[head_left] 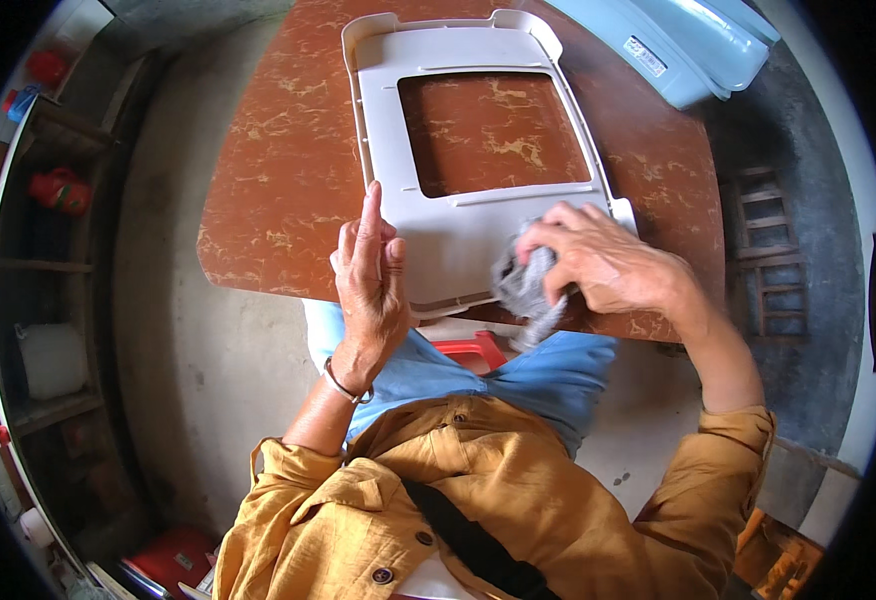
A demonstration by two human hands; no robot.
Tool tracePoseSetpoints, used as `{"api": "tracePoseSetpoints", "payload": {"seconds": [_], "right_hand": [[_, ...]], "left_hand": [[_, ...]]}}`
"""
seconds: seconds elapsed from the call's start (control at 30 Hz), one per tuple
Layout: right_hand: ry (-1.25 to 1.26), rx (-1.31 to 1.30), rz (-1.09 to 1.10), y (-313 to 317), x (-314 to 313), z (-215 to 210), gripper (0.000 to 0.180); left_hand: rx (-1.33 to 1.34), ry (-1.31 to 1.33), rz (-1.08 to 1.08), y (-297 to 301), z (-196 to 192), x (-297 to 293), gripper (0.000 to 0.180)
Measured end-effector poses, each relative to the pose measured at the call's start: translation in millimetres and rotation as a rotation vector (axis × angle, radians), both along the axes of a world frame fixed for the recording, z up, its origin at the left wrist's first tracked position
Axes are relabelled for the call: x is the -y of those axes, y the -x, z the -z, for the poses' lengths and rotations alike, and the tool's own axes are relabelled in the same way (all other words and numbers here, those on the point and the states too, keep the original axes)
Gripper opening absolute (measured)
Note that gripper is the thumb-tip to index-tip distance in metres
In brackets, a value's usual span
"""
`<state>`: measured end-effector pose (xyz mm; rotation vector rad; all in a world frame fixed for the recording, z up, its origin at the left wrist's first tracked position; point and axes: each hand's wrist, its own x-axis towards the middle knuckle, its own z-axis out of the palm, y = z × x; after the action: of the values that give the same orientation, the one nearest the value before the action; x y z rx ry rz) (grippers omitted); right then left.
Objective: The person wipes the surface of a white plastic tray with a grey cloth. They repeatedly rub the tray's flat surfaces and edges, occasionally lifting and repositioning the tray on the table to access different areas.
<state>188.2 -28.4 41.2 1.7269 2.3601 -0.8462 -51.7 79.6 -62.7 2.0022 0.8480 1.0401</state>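
A white plastic frame panel [458,232] with a large rectangular opening and a raised rim lies on the brown marbled table [278,200], its near end by the table's front edge. My left hand [370,285] straddles the panel's left rim near its close corner, thumb on the inner side, index finger stretched along the edge; its other fingers are partly hidden. In my right hand [608,262] is a crumpled grey cloth [528,285], bunched under bent fingers over the panel's near right corner. The cloth is slightly blurred.
Light blue plastic bins [658,45] lie at the table's far right. A red plastic piece [473,348] shows below the table edge, between my knees. Shelves [53,265] holding a white container [53,358] and a red jug [60,190] line the left. A wooden ladder-like frame [770,265] stands at right.
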Motion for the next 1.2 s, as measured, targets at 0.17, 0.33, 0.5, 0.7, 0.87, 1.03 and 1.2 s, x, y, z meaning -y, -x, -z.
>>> {"api": "tracePoseSetpoints", "payload": {"seconds": [0.17, 0.33, 0.5, 0.7, 0.87, 1.03, 1.2], "right_hand": [[-0.247, -0.029, 0.222, -8, 15, 8, 0.02], [-0.565, -0.28, 0.089, 50, -11, 51, 0.017], [-0.514, -0.163, 0.062, 29, 0, 56, 0.016], [-0.214, 0.023, 0.25, -34, 16, 22, 0.01], [-0.6, -0.148, 0.235, 31, -19, 66, 0.018], [-0.759, -0.316, 0.084, 83, -68, 82, 0.02], [-0.629, -0.266, 0.022, 25, -42, 72, 0.015]], "left_hand": [[-0.123, -0.472, 0.03, 10, -19, 5, 0.045], [-0.265, -0.488, 0.225, 17, 1, 18, 0.03], [-0.212, -0.481, 0.231, 21, 10, 18, 0.024], [-0.174, -0.435, 0.261, 18, 11, 18, 0.023], [-0.143, -0.401, 0.262, 15, 14, 18, 0.023], [-0.095, -0.439, 0.193, 16, 16, 15, 0.025], [-0.146, -0.448, 0.222, 23, 14, 13, 0.027]]}}
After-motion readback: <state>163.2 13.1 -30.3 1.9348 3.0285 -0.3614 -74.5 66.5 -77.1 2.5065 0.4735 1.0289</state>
